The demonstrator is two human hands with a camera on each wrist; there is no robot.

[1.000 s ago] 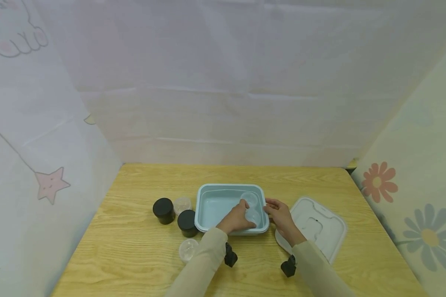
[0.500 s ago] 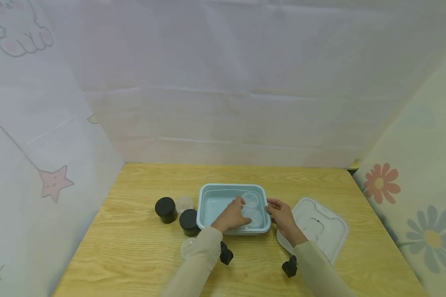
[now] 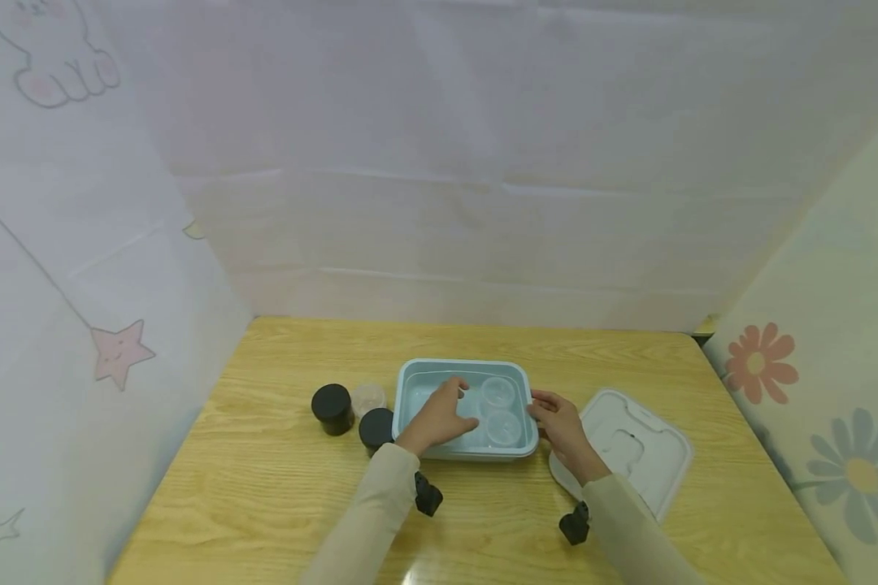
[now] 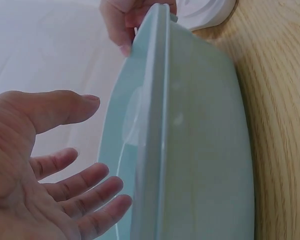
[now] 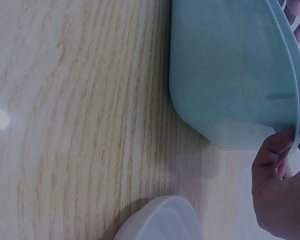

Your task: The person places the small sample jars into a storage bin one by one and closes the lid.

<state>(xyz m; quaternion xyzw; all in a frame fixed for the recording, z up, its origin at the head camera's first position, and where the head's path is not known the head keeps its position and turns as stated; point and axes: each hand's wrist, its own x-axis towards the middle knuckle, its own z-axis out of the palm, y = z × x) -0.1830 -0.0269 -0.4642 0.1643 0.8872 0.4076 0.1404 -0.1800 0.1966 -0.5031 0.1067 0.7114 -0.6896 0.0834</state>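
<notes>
- Left hand (image 3: 437, 418): fingers loosely spread over the blue tub (image 3: 475, 457).
- Right hand (image 3: 562, 426): pinching the tub's right-end rim.
- Clear round containers (image 3: 503, 428): two, inside, right end.

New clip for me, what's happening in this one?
A person's right hand pinches the rim of a light-blue tub. The left hand is over the tub, fingers spread, holding nothing. Two round clear containers sit inside at the tub's right end. Two black jars stand left of it; a white lid lies right.
</notes>
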